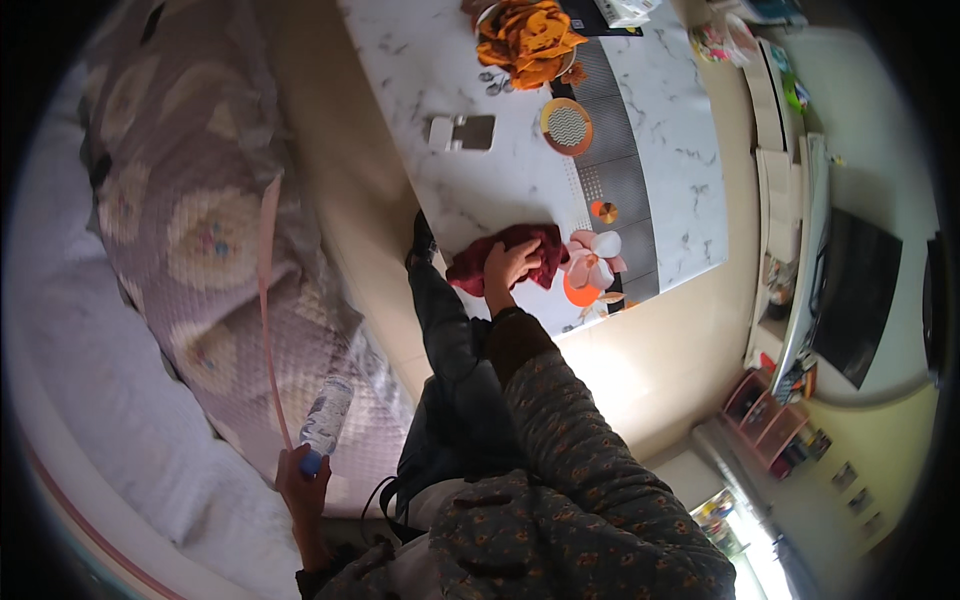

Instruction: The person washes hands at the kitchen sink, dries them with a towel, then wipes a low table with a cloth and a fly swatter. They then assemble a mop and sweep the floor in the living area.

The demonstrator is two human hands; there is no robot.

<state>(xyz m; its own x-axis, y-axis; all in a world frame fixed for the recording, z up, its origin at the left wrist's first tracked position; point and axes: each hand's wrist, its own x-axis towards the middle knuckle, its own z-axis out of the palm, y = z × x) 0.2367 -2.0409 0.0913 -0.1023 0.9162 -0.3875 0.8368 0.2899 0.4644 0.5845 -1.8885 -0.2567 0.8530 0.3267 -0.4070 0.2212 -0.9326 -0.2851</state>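
Observation:
My right hand [511,268] presses on a crumpled dark red cloth [469,264] near the end of a table [517,172] with a marble-patterned cover. Its fingers are spread over the fabric, with part of the cloth hidden beneath them. Low on the left, my left hand [301,480] grips a clear plastic bottle [328,412] at its blue cap. The bottle bears a printed label and tilts away from me. From the same hand extends a long, thin pink tool [265,277] with a flat, wider far end; I cannot tell its exact kind.
A quilted floral cover [210,240] lies over a sofa or bed on the left. A white phone stand [461,133] and a bowl of orange pieces [529,45] stand on the table. At right are a television [856,292] and a pink shelf [765,420].

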